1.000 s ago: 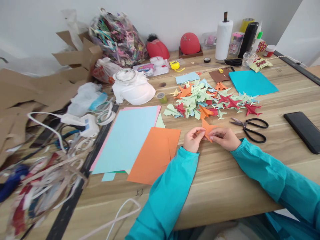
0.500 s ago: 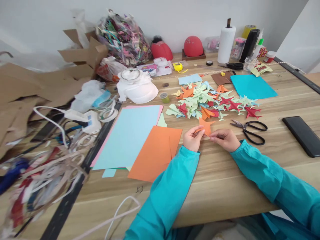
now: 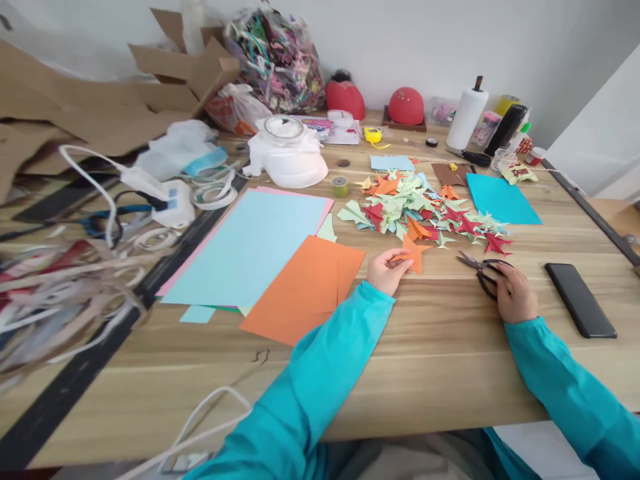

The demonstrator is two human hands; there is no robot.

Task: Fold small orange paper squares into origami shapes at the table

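Observation:
Between the thumb and fingers of my left hand (image 3: 387,272) is an orange paper star (image 3: 415,255), held upright just above the table. My right hand (image 3: 517,293) has its fingers closed on the black handles of a pair of scissors (image 3: 483,265), whose blades point away to the left. Beyond both hands lies a heap of folded paper pieces (image 3: 400,200) in green, orange, red and blue. Orange paper (image 3: 293,293) lies left of my left hand, partly over a light blue sheet (image 3: 250,247).
A black phone (image 3: 580,299) lies right of my right hand. Behind the heap are a turquoise sheet (image 3: 503,199) and a spool (image 3: 339,187). Cords, a power strip (image 3: 173,203) and ribbon scraps (image 3: 65,300) crowd the left side. A cable (image 3: 200,427) crosses the front edge.
My right hand has let go of the paper star, moved right and closed on the scissors' handles. My left hand still holds the star. The view has shifted and tilted somewhat.

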